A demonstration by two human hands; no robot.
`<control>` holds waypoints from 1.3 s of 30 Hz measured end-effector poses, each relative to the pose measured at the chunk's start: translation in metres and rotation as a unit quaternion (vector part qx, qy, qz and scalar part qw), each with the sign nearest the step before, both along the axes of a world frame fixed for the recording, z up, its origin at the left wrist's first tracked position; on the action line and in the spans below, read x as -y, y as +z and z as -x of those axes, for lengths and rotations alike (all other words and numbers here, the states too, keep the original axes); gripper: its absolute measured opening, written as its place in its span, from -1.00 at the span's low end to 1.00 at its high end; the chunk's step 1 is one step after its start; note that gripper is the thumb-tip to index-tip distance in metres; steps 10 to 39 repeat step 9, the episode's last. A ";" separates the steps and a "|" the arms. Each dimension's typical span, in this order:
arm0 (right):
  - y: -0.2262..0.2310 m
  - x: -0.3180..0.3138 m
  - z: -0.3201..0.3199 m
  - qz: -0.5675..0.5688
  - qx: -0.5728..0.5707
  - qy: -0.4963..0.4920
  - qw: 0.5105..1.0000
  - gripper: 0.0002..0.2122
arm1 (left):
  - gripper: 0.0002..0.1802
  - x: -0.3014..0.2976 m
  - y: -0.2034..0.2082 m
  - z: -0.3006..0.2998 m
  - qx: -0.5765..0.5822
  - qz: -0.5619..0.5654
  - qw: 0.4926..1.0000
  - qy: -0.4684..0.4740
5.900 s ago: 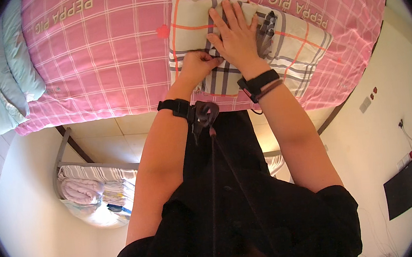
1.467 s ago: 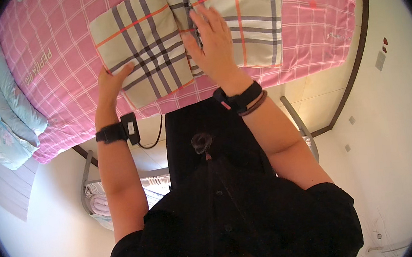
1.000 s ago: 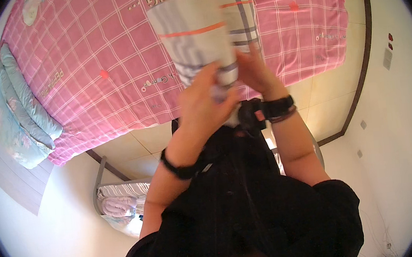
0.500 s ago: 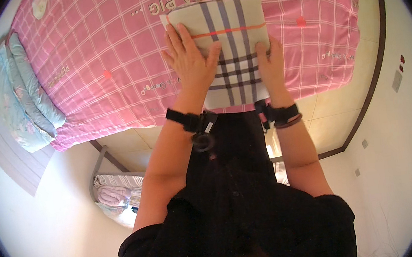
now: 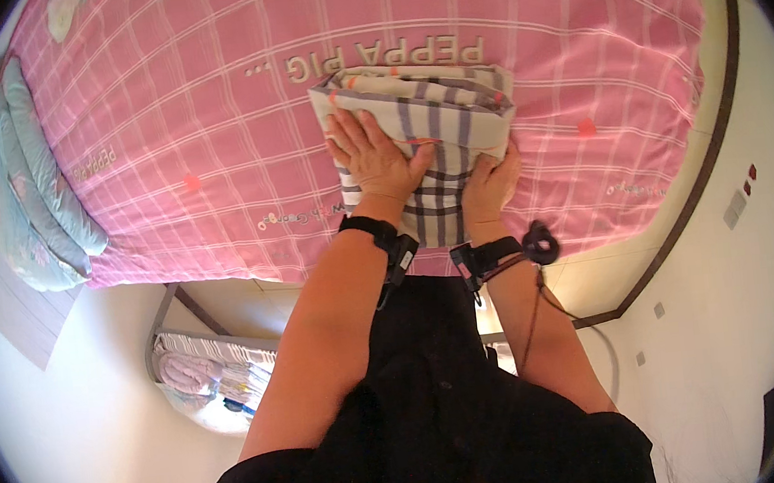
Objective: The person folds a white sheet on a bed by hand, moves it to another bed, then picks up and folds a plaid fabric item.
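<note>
A folded plaid cloth (image 5: 439,148), off-white with grey and black stripes and a thin orange line, rests near the front edge of the pink bed. Its far end faces up and shows several loose layers. My left hand (image 5: 378,170) lies on its left part, fingers stretched and thumb spread toward the middle. At the right edge my right hand (image 5: 491,189) grips the cloth, thumb on top and fingers round the side, partly hidden. Each wrist wears a black strap with a small device.
The pink checked bedspread (image 5: 233,89) spreads around the cloth. A light blue quilt (image 5: 41,182) lies folded at the left. Below the bed edge, a rack with a striped cover holds a pinkish bundle (image 5: 190,370). White walls (image 5: 691,305) stand on the right.
The cloth and both hands sit lower in the picture, as the view has shifted. The cloth's far end is now raised and shows its layers. Both hands remain on it.
</note>
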State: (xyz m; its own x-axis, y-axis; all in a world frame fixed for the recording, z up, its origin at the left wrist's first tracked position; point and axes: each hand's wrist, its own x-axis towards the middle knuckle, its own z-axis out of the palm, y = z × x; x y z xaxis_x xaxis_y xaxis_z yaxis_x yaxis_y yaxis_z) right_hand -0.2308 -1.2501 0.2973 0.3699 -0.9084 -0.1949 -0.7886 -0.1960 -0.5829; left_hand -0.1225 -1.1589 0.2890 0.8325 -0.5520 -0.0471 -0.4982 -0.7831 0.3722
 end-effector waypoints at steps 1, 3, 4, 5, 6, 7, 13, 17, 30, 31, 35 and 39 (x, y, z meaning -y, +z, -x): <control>0.003 0.001 -0.001 -0.003 0.005 -0.008 1.000 -0.55 | 0.06 0.001 -0.002 0.001 0.002 0.022 1.000 0.017; -0.002 0.003 0.002 -0.013 0.001 -0.010 1.000 -0.54 | 0.07 0.001 -0.003 0.000 -0.022 0.015 0.999 0.022; -0.010 0.005 0.005 -0.010 0.004 -0.005 1.000 -0.53 | 0.06 0.002 -0.002 0.000 -0.011 0.012 1.000 0.021; -0.016 0.007 0.008 -0.006 0.008 0.001 1.000 -0.52 | 0.06 0.004 -0.001 -0.002 -0.003 0.021 0.999 0.026; -0.004 0.009 0.000 -0.067 -0.028 -0.013 0.997 -0.49 | 0.05 0.002 -0.003 -0.003 -0.025 -0.002 0.999 0.035; 0.002 0.014 0.000 -0.055 -0.024 -0.008 0.998 -0.49 | 0.04 0.005 0.004 -0.005 -0.052 -0.019 0.998 0.037; 0.013 0.042 0.006 -0.333 0.052 0.024 0.941 -0.48 | 0.03 0.008 0.016 -0.012 -0.105 -0.014 0.994 0.018; 0.013 0.042 0.006 -0.333 0.052 0.024 0.941 -0.48 | 0.03 0.008 0.016 -0.012 -0.105 -0.014 0.994 0.018; 0.013 0.042 0.006 -0.333 0.052 0.024 0.941 -0.48 | 0.03 0.008 0.016 -0.012 -0.105 -0.014 0.994 0.018; 0.013 0.042 0.006 -0.333 0.052 0.024 0.941 -0.48 | 0.03 0.008 0.016 -0.012 -0.105 -0.014 0.994 0.018; 0.013 0.042 0.006 -0.333 0.052 0.024 0.941 -0.48 | 0.03 0.008 0.016 -0.012 -0.105 -0.014 0.994 0.018; 0.013 0.042 0.006 -0.333 0.052 0.024 0.941 -0.48 | 0.03 0.008 0.016 -0.012 -0.105 -0.014 0.994 0.018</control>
